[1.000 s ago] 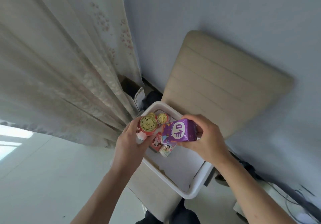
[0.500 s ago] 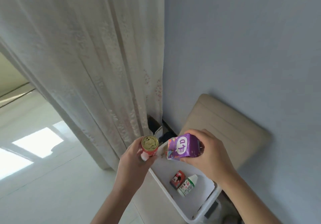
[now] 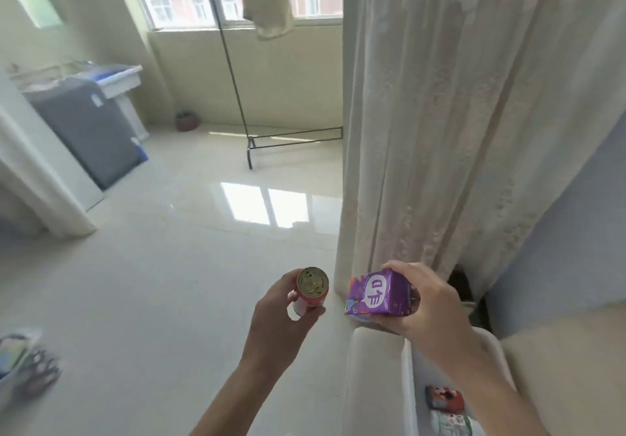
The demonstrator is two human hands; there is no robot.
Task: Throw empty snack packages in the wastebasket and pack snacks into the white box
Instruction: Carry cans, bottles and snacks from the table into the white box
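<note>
Holding red can [image 3: 311, 291]: left hand [image 3: 281, 313], fingers curled round it. Purple carton [image 3: 379, 295]: clasped in fingers of right hand [image 3: 426, 303], above white box [image 3: 408, 388] rim, 5 o'clock. Open floor [image 3: 169, 283], 9 to 12 o'clock.

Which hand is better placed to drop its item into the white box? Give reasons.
Right, probably. The right hand, gripping the purple carton, sits by the rim of the white box; the left hand, holding the red can, is over the floor, farther away.
</note>
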